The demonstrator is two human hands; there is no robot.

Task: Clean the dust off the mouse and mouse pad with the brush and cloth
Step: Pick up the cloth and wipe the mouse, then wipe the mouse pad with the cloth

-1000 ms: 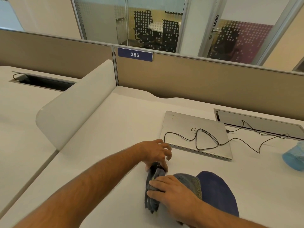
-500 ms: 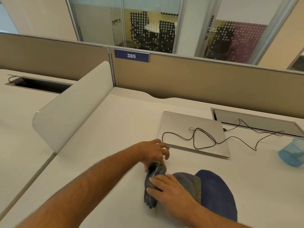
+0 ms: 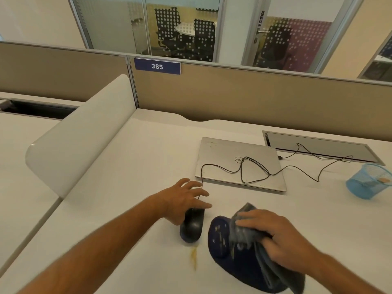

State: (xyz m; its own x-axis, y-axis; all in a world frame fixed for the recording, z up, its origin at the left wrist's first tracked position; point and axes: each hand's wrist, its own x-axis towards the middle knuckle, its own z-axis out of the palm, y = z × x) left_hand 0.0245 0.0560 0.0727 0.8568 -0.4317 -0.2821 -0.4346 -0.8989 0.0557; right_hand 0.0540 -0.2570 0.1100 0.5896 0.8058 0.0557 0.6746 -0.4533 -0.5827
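A black wired mouse (image 3: 192, 227) lies on the white desk just left of the dark blue mouse pad (image 3: 220, 240), which carries pale dust specks. My left hand (image 3: 182, 200) rests at the mouse's front end with its fingers spread and its thumb beside the mouse's left flank. My right hand (image 3: 282, 236) presses a bunched grey cloth (image 3: 244, 232) onto the pad's right half. The pad's right part is hidden under the cloth and hand. No brush is in view.
A closed silver laptop (image 3: 239, 164) lies behind the hands with the mouse cable (image 3: 254, 172) looped over it. A blue mesh cup (image 3: 369, 181) stands at the right. A yellowish smear (image 3: 194, 257) marks the desk by the pad. A white divider (image 3: 80, 132) bounds the left.
The cloth has come off the mouse and moved right onto the pad with my right hand. The mouse is uncovered, and my left hand's fingers have spread apart.
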